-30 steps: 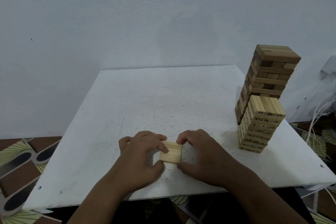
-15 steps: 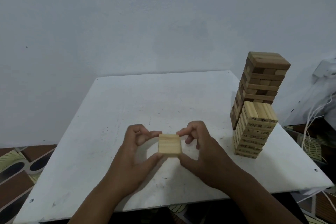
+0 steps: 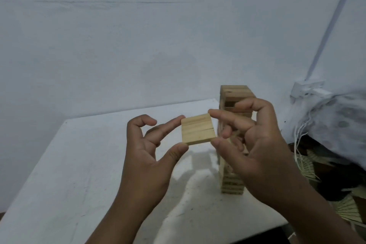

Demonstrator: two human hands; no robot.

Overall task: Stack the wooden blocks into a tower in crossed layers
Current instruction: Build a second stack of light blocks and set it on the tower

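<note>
A flat square layer of three pale wooden blocks (image 3: 198, 129) hangs in the air above the white table (image 3: 79, 164), side by side. My left hand (image 3: 152, 150) pinches its left edge between forefinger and thumb. My right hand (image 3: 249, 138) pinches its right edge the same way. Behind my right hand stands the tall crossed tower (image 3: 235, 95) of darker blocks, only its top showing. In front of it a shorter stack of pale blocks (image 3: 231, 184) stands on the table, mostly hidden by my right hand and wrist.
The table's right edge runs just past the stacks. Beyond it are a white bundle (image 3: 336, 125), loose white cords (image 3: 299, 140) and a patterned floor (image 3: 309, 166). A white wall (image 3: 138, 45) stands behind the table.
Both hands lifted the layer of three blocks off the table and carried it up and to the right, toward the stacks. The camera tilted upward.
</note>
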